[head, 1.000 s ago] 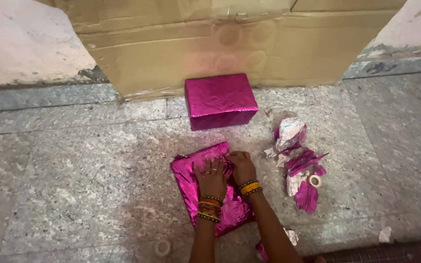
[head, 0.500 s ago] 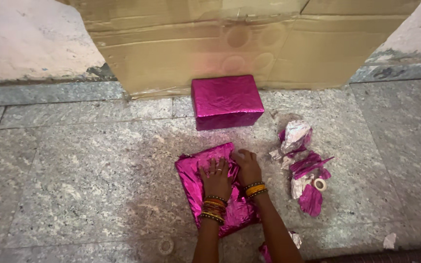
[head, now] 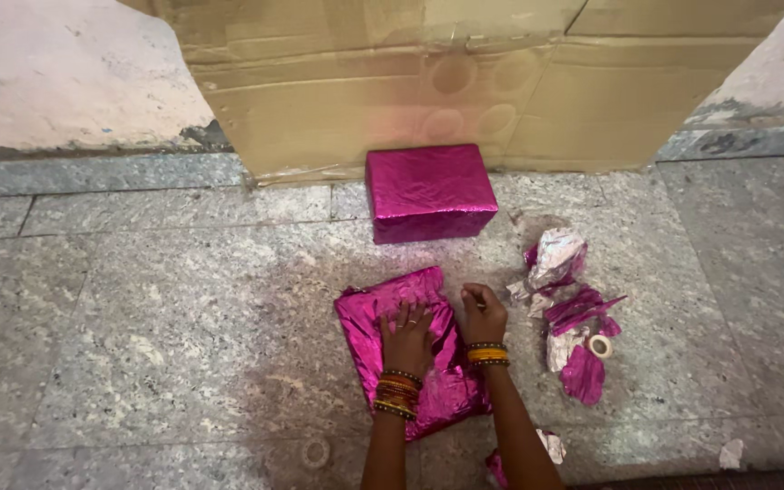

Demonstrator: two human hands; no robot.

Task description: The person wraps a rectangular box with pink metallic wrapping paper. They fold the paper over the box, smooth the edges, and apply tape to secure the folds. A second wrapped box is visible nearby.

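The parcel [head: 410, 349] lies on the floor [head: 138, 345], long axis running away from the person; the left hand [head: 406, 334] presses flat and spread on its middle, the right hand [head: 483, 313], fingertips pinched, at its right edge.

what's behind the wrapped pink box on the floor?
Directly behind the pink box stands a large brown cardboard sheet, leaning upright against the wall. Whether the two touch cannot be told, and whatever lies behind the cardboard is hidden.
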